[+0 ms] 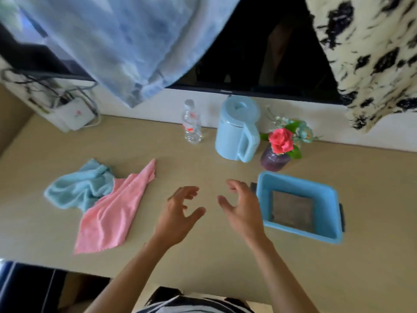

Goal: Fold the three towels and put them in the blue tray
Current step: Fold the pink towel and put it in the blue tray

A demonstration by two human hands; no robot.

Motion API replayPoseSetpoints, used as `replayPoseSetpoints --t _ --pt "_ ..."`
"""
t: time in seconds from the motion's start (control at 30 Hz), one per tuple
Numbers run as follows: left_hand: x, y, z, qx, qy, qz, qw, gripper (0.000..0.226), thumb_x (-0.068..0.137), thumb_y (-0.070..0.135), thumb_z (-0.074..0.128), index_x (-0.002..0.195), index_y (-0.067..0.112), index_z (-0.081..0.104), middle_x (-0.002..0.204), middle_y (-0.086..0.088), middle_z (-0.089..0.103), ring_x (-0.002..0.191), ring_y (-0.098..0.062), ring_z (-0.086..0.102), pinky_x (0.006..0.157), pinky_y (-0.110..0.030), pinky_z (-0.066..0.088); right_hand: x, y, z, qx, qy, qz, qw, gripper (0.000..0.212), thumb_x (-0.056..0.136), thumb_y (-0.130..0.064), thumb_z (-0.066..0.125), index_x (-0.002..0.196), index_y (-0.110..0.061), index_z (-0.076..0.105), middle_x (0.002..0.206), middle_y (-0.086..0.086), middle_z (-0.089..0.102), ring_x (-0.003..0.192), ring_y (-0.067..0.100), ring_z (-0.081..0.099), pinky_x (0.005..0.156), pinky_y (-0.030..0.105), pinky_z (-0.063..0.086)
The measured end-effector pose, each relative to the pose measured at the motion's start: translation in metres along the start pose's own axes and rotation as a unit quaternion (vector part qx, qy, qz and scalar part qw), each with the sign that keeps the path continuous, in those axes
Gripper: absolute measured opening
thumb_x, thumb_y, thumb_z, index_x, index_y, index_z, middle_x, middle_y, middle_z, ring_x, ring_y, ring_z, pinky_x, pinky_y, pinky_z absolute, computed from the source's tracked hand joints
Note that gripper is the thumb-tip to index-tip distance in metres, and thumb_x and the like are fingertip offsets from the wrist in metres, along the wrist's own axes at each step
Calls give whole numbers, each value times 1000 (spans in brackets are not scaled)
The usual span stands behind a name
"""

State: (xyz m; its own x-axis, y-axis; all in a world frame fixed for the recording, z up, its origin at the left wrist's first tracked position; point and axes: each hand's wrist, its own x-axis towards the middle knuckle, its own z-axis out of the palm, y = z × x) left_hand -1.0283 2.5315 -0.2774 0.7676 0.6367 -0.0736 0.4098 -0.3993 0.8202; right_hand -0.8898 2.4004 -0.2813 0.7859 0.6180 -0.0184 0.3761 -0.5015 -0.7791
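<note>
A pink towel (pixel 110 211) lies spread and crumpled on the left of the table, its upper corner under a bunched light blue towel (pixel 79 186). The blue tray (pixel 293 180) sits at the right, with a folded grey-brown towel (pixel 292 211) flat on its bottom. My left hand (pixel 178 213) and my right hand (pixel 241 208) hover over the table's middle between the towels and the tray, fingers spread and loosely bent, holding nothing. The right hand is just left of the tray's rim.
At the back stand a clear plastic bottle (pixel 191 125), a light blue kettle (pixel 237 129) and a vase of flowers (pixel 279 150). A white box with cables (pixel 72 116) sits back left. A screen and hanging cloths rise behind the table (pixel 203 168).
</note>
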Motion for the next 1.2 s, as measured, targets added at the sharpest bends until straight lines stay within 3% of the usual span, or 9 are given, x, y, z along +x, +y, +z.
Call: replayPoseSetpoints --t 0.2,0.37,0.53,0.67,0.77,0.87,0.97,1.1,1.2 --pt "-15 -100 -53 84 49 -104 990 42 83 31 76 121 22 63 126 1 58 118 -21 54 99 -38 47 -10 -40 75 -5 -103 -3 995 48 86 -36 71 129 -18 59 124 0 65 115 17 62 99 33 49" --pt "-33 -194 -73 255 -48 -231 938 57 87 43 66 140 28 51 157 -12 26 147 -35 16 117 -48 24 -29 -56 110 -14 -138 4 990 48 85 -34 72 128 -16 60 121 4 66 113 19 63 97 32 48" --pt "-52 -260 -77 311 -138 -201 919 80 80 48 66 150 21 37 156 -14 27 145 -40 22 110 -55 40 -46 -62 135 -34 -146 11 989 54 85 -43 65 131 -16 58 121 3 66 114 20 62 99 35 47" --pt "-56 -284 -84 312 -97 -119 938 69 71 6 74 135 11 52 135 -10 46 122 -42 45 88 -54 57 -56 -60 147 -47 -147 27 988 55 89 -42 66 136 -17 54 125 2 64 117 18 60 101 32 45" --pt "-51 -281 -94 272 -55 -76 958 53 68 -17 60 113 11 67 113 -7 60 95 -33 59 80 -48 58 -61 -59 152 -58 -159 32 985 56 91 -42 65 140 -20 49 128 -1 61 120 16 57 104 31 43" --pt "-37 -258 -109 194 -10 -137 971 35 78 -9 54 94 16 73 95 -3 72 83 -28 67 67 -32 49 -63 -61 152 -73 -173 26 982 57 91 -41 64 142 -22 47 129 -4 59 121 13 55 104 28 42" --pt "-17 -220 -119 123 33 -120 985 28 78 -1 52 81 24 67 79 -4 71 72 -28 66 60 -32 49 -58 -68 151 -64 -179 7 982 58 89 -38 67 141 -22 48 128 -4 60 118 9 56 102 25 43" --pt "0 -151 -133 19 29 -70 997 26 80 0 47 84 17 65 76 1 69 70 -19 66 61 -35 53 -45 -90 154 -3 -203 -21 979 63 77 -43 72 134 -20 55 119 -4 63 107 8 60 98 32 48" --pt "5 -105 -145 -45 -9 -31 998 17 84 12 53 84 24 65 77 4 72 73 -15 68 63 -31 53 -35 -116 152 64 -207 -28 976 56 73 -40 80 124 -26 61 114 -10 67 103 2 62 92 25 51"
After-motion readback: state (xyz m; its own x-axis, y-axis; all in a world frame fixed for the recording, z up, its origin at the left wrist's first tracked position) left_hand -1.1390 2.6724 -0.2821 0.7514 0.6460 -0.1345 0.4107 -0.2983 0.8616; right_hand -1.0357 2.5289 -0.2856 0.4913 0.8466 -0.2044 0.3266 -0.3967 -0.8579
